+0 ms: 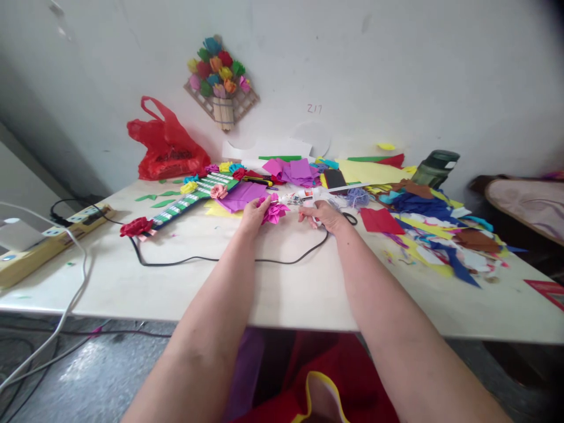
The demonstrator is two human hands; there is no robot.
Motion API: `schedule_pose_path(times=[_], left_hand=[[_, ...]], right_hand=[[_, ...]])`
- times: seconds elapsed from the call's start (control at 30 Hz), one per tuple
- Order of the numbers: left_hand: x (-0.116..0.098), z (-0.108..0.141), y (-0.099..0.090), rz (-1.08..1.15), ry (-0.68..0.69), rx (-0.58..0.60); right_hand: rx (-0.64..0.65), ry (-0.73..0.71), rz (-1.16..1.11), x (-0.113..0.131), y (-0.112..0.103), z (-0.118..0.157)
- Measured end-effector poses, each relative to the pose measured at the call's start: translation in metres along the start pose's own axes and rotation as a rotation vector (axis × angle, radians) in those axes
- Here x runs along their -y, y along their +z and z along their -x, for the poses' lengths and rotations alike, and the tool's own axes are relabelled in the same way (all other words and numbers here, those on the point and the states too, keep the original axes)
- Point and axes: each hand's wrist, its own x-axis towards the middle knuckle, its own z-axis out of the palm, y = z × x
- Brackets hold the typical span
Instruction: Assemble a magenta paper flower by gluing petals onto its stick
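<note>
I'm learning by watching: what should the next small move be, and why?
Probably bring the right hand slightly nearer the magenta paper flower: the left hand holds the flower, while the right seems to grip a glue gun, with a black cord running close by.

Magenta crinkled-paper flower (274, 212) above a flat white tabletop (299, 299).
Toward the left edge, a crimson ruffled paper rose (136, 227) and a long green-and-white panel (185, 204), apparently banded; near the back-left corner, a red plastic bag (170, 154); toward the right edge, flat paper scraps (420, 204) in blue, yellow and brown.
</note>
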Motion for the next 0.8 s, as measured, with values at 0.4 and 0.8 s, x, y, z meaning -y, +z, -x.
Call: schedule_pose_path(times=[0.4,0.8], left_hand=[[0.001,-0.003,-0.002,-0.005,0.031,-0.042],[0.0,-0.005,-0.002,-0.014,0.023,-0.069]], right_hand=[[-0.077,0.032,0.129,0.01,0.004,0.002],[-0.141,0.041,0.287,0.024,0.011,0.005]])
